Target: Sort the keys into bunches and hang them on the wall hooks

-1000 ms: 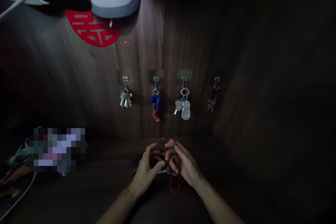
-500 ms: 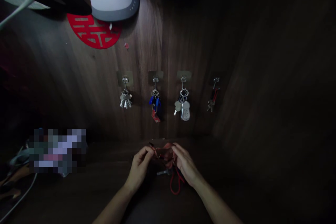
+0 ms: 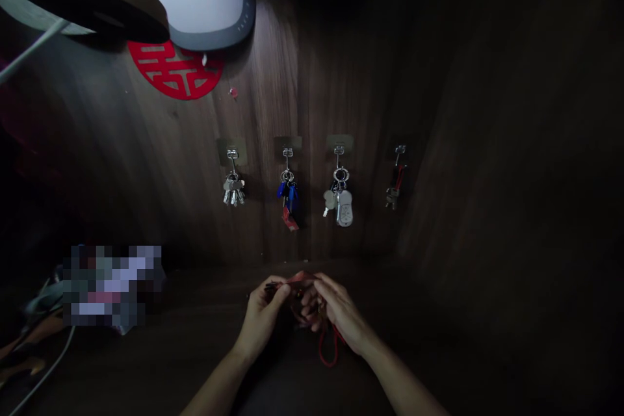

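My left hand (image 3: 262, 318) pinches one end of a dark reddish strap (image 3: 301, 278), thumb on top. Dark tips poke out beside its fingers. At the other end, my right hand (image 3: 341, 312) grips the same strap between thumb and fingers, the rest of the fingers curled underneath. The strap lies stretched between both hands, low over the dark wooden surface. From below my right palm hangs a red cord loop (image 3: 328, 364). Small parts between the hands are too dark to make out.
On the wooden wall ahead hang silver keys (image 3: 234, 190), blue-headed keys (image 3: 287, 192), keys with a grey remote fob (image 3: 345, 209), and keys on a red cord (image 3: 392, 197). A blurred pile (image 3: 112, 286) and a white cable (image 3: 56, 364) lie left. A lamp-like round object (image 3: 88, 6) juts in upper left.
The strap has been drawn straighter between my hands, which have come slightly closer together. The silvery piece below them has gone out of sight. The view has tilted up slightly.
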{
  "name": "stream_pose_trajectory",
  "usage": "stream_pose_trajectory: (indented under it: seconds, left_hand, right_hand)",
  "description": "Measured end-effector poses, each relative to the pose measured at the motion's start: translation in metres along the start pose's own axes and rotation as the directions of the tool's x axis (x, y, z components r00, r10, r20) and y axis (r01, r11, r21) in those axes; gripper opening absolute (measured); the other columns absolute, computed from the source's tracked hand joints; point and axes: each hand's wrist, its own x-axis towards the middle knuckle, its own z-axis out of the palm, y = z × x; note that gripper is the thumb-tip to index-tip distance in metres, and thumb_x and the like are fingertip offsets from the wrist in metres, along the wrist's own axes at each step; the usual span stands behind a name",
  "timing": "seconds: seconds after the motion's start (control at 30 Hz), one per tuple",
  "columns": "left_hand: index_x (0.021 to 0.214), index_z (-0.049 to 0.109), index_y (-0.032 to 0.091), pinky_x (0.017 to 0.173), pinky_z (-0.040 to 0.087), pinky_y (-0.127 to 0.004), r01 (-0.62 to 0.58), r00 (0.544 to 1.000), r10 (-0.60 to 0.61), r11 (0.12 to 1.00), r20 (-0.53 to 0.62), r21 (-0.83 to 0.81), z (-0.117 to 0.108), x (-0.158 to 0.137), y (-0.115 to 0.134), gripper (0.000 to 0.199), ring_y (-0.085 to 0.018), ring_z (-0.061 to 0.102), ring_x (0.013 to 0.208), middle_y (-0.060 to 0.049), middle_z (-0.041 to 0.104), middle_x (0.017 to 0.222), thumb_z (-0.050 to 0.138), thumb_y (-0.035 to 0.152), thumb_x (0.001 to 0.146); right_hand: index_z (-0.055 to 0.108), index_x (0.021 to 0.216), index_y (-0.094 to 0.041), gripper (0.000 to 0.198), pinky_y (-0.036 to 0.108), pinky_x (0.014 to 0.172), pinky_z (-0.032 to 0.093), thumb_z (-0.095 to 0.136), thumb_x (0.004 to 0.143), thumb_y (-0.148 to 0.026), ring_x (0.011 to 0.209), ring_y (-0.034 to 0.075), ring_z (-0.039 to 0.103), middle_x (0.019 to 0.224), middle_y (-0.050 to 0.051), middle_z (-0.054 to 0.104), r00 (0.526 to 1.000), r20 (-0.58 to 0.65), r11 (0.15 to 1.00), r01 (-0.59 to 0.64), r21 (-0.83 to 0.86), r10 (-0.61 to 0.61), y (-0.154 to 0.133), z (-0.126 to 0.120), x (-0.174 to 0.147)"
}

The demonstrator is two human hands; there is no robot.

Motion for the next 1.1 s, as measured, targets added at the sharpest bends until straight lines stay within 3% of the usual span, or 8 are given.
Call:
stream_pose_trajectory:
  seconds: [0.17,0.27,0.53,0.63,0.73,0.8,0.93,1.1]
  left_hand:
    - [0.073,0.06,0.017,0.062,0.044,-0.021,0.004,0.994,-0.013,0.997,-0.11,-0.077,-0.004,0.005,-0.002,0.032,-0.012,0.055,0.063,0.003,0.059,0.065,0.064,0.049,0.071]
    - [0.073,0.061,0.016,0.059,0.044,-0.021,0.041,0.996,-0.045,0.998,-0.077,-0.053,-0.003,0.004,-0.001,0.033,-0.012,0.054,0.06,0.002,0.059,0.063,0.064,0.05,0.071]
    - [0.069,0.06,0.017,0.051,0.039,-0.019,0.074,0.994,-0.075,0.997,0.078,0.015,0.005,-0.002,-0.004,0.03,-0.009,0.046,0.049,0.006,0.05,0.051,0.066,0.046,0.07]
    - [0.068,0.059,0.017,0.051,0.037,-0.019,0.093,0.99,-0.095,0.995,0.105,0.023,0.006,-0.003,-0.004,0.03,-0.009,0.044,0.049,0.006,0.049,0.052,0.066,0.046,0.07]
    - [0.071,0.059,0.017,0.052,0.038,-0.019,0.106,0.989,-0.107,0.994,0.104,0.019,0.007,-0.003,-0.003,0.031,-0.009,0.045,0.051,0.006,0.049,0.054,0.066,0.047,0.07]
    - [0.075,0.06,0.017,0.054,0.039,-0.019,0.1,0.99,-0.1,0.995,0.1,0.01,0.007,-0.003,-0.001,0.032,-0.01,0.047,0.054,0.005,0.052,0.058,0.065,0.048,0.071]
    - [0.078,0.061,0.017,0.058,0.041,-0.02,0.082,0.991,-0.082,0.997,0.109,0.006,0.005,-0.001,0.002,0.034,-0.011,0.048,0.057,0.004,0.053,0.06,0.057,0.051,0.077]
    - [0.083,0.062,0.017,0.058,0.04,-0.022,0.025,0.997,-0.038,0.983,0.064,0.182,0.002,-0.001,-0.004,0.036,-0.013,0.049,0.057,0.003,0.053,0.057,0.053,0.052,0.08]
  right_hand:
    - [0.062,0.083,-0.018,0.037,0.011,0.033,0.028,0.06,0.075,-0.054,0.042,0.005,0.047,0.058,-0.005,0.052,0.998,-0.056,0.977,0.006,-0.215,-0.018,-0.005,-0.003,0.0]
    - [0.064,0.081,-0.019,0.033,0.011,0.039,0.03,0.059,0.077,-0.051,0.048,0.005,0.047,0.059,-0.005,0.052,0.997,-0.077,0.972,0.011,-0.233,-0.029,-0.005,-0.004,0.001]
    - [0.062,0.091,-0.018,0.037,0.017,0.045,0.037,0.057,0.078,-0.053,0.046,0.008,0.049,0.054,-0.005,0.055,0.993,0.111,0.959,0.063,-0.275,-0.033,-0.007,0.002,-0.005]
    - [0.06,0.085,-0.018,0.032,0.017,0.042,0.035,0.06,0.077,-0.05,0.044,0.008,0.047,0.053,-0.006,0.055,0.996,0.084,0.94,0.032,-0.34,-0.004,-0.005,0.003,-0.006]
    - [0.06,0.072,-0.018,0.027,0.019,0.049,0.038,0.059,0.079,-0.044,0.049,0.009,0.049,0.054,-0.005,0.055,0.992,0.067,0.907,0.124,-0.403,-0.106,-0.004,0.003,-0.005]
    - [0.059,0.066,-0.017,0.03,0.02,0.053,0.039,0.058,0.08,-0.044,0.053,0.009,0.05,0.056,-0.004,0.055,0.984,0.046,0.899,0.178,-0.401,-0.174,-0.006,0.002,-0.004]
    - [0.058,0.071,-0.018,0.03,0.02,0.053,0.041,0.058,0.08,-0.047,0.054,0.01,0.052,0.059,-0.003,0.057,0.988,-0.015,0.956,0.146,-0.255,-0.155,-0.015,-0.003,-0.005]
    - [0.058,0.075,-0.017,0.03,0.018,0.042,0.037,0.059,0.079,-0.047,0.043,0.007,0.048,0.056,-0.004,0.056,0.968,-0.139,0.965,0.18,-0.193,-0.208,-0.028,-0.014,-0.005]
